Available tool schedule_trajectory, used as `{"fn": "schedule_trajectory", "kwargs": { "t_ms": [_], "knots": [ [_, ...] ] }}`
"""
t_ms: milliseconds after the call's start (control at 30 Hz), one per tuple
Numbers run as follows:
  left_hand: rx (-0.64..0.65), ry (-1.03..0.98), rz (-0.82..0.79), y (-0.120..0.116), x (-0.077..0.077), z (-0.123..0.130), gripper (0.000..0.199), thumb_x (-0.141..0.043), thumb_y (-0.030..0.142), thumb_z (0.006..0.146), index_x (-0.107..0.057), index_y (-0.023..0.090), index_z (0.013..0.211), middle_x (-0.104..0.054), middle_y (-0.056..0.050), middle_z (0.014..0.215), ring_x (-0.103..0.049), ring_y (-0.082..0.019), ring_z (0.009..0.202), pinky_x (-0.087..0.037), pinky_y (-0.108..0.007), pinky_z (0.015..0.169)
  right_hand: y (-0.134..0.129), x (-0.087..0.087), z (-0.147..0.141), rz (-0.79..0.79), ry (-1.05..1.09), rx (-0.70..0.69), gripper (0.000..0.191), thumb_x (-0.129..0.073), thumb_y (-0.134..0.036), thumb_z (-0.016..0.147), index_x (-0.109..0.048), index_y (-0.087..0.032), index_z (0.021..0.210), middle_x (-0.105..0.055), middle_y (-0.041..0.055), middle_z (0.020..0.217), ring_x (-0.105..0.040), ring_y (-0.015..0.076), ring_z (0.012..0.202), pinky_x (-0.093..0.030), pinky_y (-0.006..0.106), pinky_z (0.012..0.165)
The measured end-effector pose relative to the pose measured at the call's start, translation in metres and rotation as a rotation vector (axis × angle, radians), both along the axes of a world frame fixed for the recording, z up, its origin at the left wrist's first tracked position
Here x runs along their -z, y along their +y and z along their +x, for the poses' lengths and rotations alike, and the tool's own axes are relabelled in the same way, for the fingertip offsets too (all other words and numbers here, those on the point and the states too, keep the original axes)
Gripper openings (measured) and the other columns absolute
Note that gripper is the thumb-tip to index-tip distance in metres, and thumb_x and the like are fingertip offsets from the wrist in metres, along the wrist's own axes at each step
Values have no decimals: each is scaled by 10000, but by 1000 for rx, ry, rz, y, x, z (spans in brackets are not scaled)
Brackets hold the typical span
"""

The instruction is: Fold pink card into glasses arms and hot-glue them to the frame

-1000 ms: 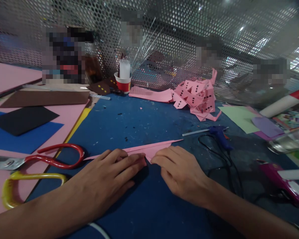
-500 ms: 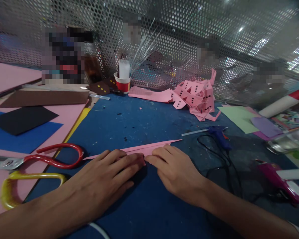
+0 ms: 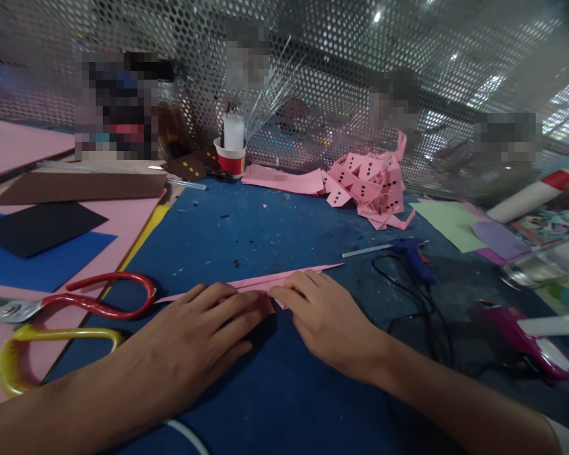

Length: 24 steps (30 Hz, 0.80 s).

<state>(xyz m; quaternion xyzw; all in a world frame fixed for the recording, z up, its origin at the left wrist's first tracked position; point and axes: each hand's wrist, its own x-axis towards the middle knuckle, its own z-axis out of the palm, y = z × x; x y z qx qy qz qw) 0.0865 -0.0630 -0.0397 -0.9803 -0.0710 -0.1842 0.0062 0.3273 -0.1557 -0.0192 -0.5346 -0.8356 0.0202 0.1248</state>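
Observation:
A folded pink paper strip (image 3: 329, 266) lies slantwise on the blue tabletop, its pointed ends sticking out past both hands. My left hand (image 3: 208, 328) rests flat over its left part, fingers stretched out and pressing on it, the thumb apart below. Under the left fingertips a pink paper edge shows. With curled fingers, my right hand (image 3: 327, 316) pinches the strip near its middle, close to the left fingertips. The fold beneath the fingers is mostly hidden. Beside my left forearm are large scissors (image 3: 104, 309) with one red and one yellow handle.
Pink dotted paper pieces (image 3: 367, 186) are heaped at the back, next to a pink stack (image 3: 282, 179) and a paper cup (image 3: 230, 158). A blue glue gun (image 3: 412, 256) with its cord and a magenta tool (image 3: 526, 338) lie right. Coloured sheets (image 3: 42, 227) cover the left.
My right hand has slid slightly left along the strip, closer to the left fingertips. The left hand stays almost in place. The whole view has shifted a little.

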Motion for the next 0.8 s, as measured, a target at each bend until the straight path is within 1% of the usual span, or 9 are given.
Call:
{"fn": "schedule_trajectory", "kwargs": {
  "t_ms": [200,300,433,600,667,767,800],
  "knots": [
    [2,11,6,0,2,-2,362,-495,256,1068,-596,207,1412,-703,-64,1352,-612,-271,1136,-461,-435,962,-3,0,1,34,0,-3,321,-432,-55,1008,-666,-157,1204,-652,83,1074,-552,228,964,-460,375,833],
    [12,5,-5,2,3,-4,383,-479,210,1057,-579,174,1425,-708,-79,1348,-607,-277,1157,-468,-436,974,-5,0,3,54,2,-5,301,-447,-52,995,-686,-164,1140,-659,74,1051,-553,223,938,-454,364,808],
    [45,-13,-26,4,-2,-4,452,-413,93,1006,-578,152,1422,-712,-99,1337,-619,-267,1126,-504,-402,924,-9,-2,7,62,21,-14,280,-459,-60,995,-698,-172,1086,-674,69,1047,-558,214,928,-457,352,811],
    [61,-44,-39,5,-6,-2,454,-418,54,973,-604,135,1379,-718,-95,1337,-628,-257,1074,-522,-379,887,-10,-1,12,94,54,-42,236,-475,-83,998,-694,-170,1013,-698,67,1041,-579,208,924,-470,349,821],
    [62,-47,-47,5,-7,-1,461,-416,41,965,-607,137,1373,-721,-91,1336,-632,-254,1067,-527,-375,882,-7,1,13,139,67,-10,236,-479,-87,998,-688,-163,1077,-710,83,1099,-594,227,997,-473,378,894],
    [67,-48,-63,6,-7,-2,490,-408,20,954,-600,150,1386,-723,-82,1340,-639,-246,1078,-530,-370,893,0,3,16,178,56,69,351,-464,-80,1019,-616,-151,1328,-676,109,1316,-566,256,1210,-427,432,1056],
    [66,-48,-72,6,-7,-3,507,-401,9,951,-595,157,1396,-721,-78,1346,-640,-241,1088,-530,-366,903,1,4,17,172,46,79,373,-461,-81,1028,-595,-152,1369,-659,110,1359,-554,254,1247,-412,433,1081]
  ]
}}
